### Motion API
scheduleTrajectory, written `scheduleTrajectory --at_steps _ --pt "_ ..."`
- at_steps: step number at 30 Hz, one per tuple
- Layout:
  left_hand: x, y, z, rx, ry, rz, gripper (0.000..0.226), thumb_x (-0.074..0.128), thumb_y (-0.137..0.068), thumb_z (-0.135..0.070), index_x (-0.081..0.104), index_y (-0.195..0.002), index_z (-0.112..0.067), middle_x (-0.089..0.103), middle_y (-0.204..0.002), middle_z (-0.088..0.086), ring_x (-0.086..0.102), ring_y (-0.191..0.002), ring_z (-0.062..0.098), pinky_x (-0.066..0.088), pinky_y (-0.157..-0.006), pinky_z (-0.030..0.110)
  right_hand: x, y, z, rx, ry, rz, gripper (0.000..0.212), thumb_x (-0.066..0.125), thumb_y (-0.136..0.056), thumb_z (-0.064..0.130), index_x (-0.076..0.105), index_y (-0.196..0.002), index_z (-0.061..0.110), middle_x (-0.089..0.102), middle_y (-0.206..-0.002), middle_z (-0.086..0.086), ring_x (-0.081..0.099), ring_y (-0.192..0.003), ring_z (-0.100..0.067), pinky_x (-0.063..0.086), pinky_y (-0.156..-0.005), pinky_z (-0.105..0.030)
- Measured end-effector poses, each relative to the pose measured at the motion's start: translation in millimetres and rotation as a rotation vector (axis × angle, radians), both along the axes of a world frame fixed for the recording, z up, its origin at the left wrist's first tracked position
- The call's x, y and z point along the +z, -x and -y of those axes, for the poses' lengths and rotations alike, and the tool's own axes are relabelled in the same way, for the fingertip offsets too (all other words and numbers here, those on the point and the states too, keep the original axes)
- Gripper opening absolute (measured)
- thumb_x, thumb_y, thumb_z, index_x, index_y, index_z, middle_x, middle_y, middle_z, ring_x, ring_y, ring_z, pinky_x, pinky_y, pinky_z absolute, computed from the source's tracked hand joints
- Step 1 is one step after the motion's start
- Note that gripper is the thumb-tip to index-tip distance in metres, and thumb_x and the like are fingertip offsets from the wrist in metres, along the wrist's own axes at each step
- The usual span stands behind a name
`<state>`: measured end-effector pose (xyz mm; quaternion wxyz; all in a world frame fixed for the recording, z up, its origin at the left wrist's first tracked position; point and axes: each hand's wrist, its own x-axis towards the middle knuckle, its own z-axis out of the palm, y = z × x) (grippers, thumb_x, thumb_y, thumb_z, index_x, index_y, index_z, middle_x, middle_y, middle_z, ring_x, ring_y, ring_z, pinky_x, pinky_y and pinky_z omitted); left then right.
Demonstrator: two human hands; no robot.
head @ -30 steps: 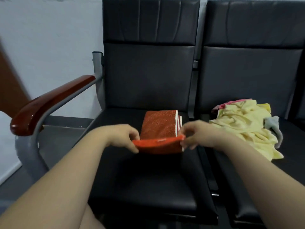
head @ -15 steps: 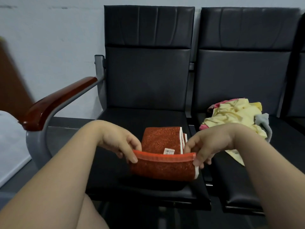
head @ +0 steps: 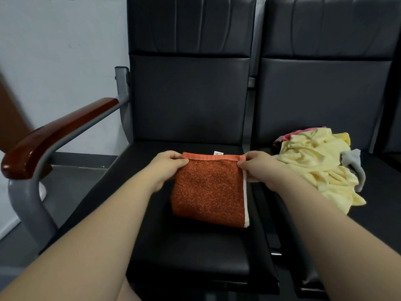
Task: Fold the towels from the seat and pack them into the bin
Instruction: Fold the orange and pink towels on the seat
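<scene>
A black padded seat (head: 191,246) is shown from above. On the neighbouring cushion (head: 379,224) to its right, a loose pile of unfolded towels (head: 314,166) is heaped. On the seat's middle an orange towel (head: 209,190) is laid as a compact rectangle. Its near edge, held raised half a second earlier, is now carried over to the far side, so this fold is judged closed and the towel nearly ready for packing. No bin is seen. The far corners are pinched, one by the left hand (head: 169,168), one by the right hand (head: 258,168). Bare cushion is left toward the seat's front edge. A wooden armrest (head: 54,135) is set well apart at its left.
</scene>
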<state>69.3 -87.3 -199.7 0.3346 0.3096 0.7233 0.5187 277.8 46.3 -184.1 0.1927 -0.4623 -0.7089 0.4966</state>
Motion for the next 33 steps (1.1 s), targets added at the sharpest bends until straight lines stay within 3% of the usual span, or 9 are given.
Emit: scheduleTrajectory --at_steps 2,4,8,13,18,23,26,28,33 --pt "-13.1 -2.2 -16.5 0.101 0.002 -0.116 0.018 0.066 -0.096 -0.019 0.068 -0.114 -0.013 0.068 -0.109 0.004 0.061 -0.089 0.013 0.046 -0.075 0.027 -20.5 17.0 -4.8 -0.110 -0.105 0.058 0.014 0.054 -0.094 0.007 0.065 -0.102 0.009 0.069 -0.102 -0.018 0.068 -0.095 -0.033 0.059 -0.082 -0.044" --pt "-24.0 -6.1 -28.0 0.164 0.028 -0.234 0.019 0.063 -0.099 -0.022 0.067 -0.115 -0.014 0.063 -0.108 0.001 0.057 -0.093 0.014 0.042 -0.081 0.027 -38.7 26.0 -4.8 -0.181 -0.219 0.157 0.022 0.051 -0.092 0.008 0.065 -0.108 0.005 0.068 -0.111 -0.019 0.064 -0.104 -0.035 0.053 -0.087 -0.038" --pt "-46.8 -12.6 -49.4 0.126 0.127 -0.438 0.017 0.053 -0.103 -0.027 0.061 -0.113 -0.016 0.060 -0.104 -0.001 0.058 -0.098 0.018 0.040 -0.082 0.029 -67.4 32.0 1.4 -0.234 -0.334 0.354 0.030 0.040 -0.097 0.011 0.052 -0.124 0.006 0.055 -0.126 -0.019 0.056 -0.117 -0.038 0.044 -0.091 -0.038" --pt "-68.5 -19.0 -66.6 0.076 0.342 -0.704 0.021 0.036 -0.107 -0.037 0.050 -0.113 -0.022 0.060 -0.102 0.003 0.056 -0.088 0.021 0.042 -0.073 0.038 -90.6 35.1 3.9 -0.308 -0.535 0.501 0.033 0.035 -0.097 0.010 0.045 -0.129 0.009 0.048 -0.128 -0.015 0.051 -0.116 -0.035 0.042 -0.083 -0.040" --pt "-78.3 -26.3 -71.7 0.148 0.412 -0.853 0.031 0.035 -0.107 -0.041 0.049 -0.126 -0.021 0.053 -0.117 0.010 0.053 -0.105 0.027 0.040 -0.070 0.038 -103.7 35.8 -3.0 -0.379 -0.603 0.556 0.030 0.040 -0.096 0.013 0.052 -0.123 0.006 0.047 -0.124 -0.016 0.046 -0.112 -0.034 0.041 -0.081 -0.041" --pt "-78.6 -29.4 -67.9 0.224 0.416 -0.863 0.039 0.039 -0.105 -0.046 0.050 -0.127 -0.015 0.056 -0.119 0.011 0.052 -0.111 0.028 0.040 -0.068 0.036 -104.0 39.6 -1.9 -0.433 -0.592 0.525 0.027 0.041 -0.095 0.013 0.055 -0.115 0.001 0.047 -0.123 -0.021 0.045 -0.110 -0.037 0.040 -0.082 -0.043" --pt "-71.5 -31.8 -67.8 0.220 0.461 -0.780 0.042 0.040 -0.104 -0.047 0.049 -0.125 -0.012 0.060 -0.118 0.012 0.053 -0.113 0.030 0.047 -0.077 0.040 -100.7 37.2 -0.2 -0.450 -0.533 0.513 0.028 0.039 -0.098 0.017 0.053 -0.116 0.001 0.047 -0.126 -0.020 0.046 -0.114 -0.038 0.042 -0.084 -0.043" --pt "-63.9 -31.5 -70.2 0.210 0.515 -0.683 0.046 0.040 -0.104 -0.048 0.048 -0.128 -0.010 0.060 -0.122 0.014 0.053 -0.117 0.032 0.047 -0.086 0.044 -96.7 33.8 -2.3 -0.446 -0.468 0.493 0.030 0.038 -0.102 0.021 0.049 -0.122 0.001 0.046 -0.130 -0.020 0.047 -0.118 -0.038 0.043 -0.088 -0.042" --pt "-47.4 -27.6 -63.0 0.121 0.610 -0.613 0.064 0.030 -0.103 -0.059 0.052 -0.130 -0.005 0.064 -0.115 0.013 0.063 -0.103 0.032 0.050 -0.078 0.040 -87.7 20.2 -10.4 -0.425 -0.202 0.430 0.044 0.040 -0.104 0.037 0.047 -0.129 0.001 0.050 -0.136 -0.020 0.050 -0.124 -0.039 0.043 -0.096 -0.041"
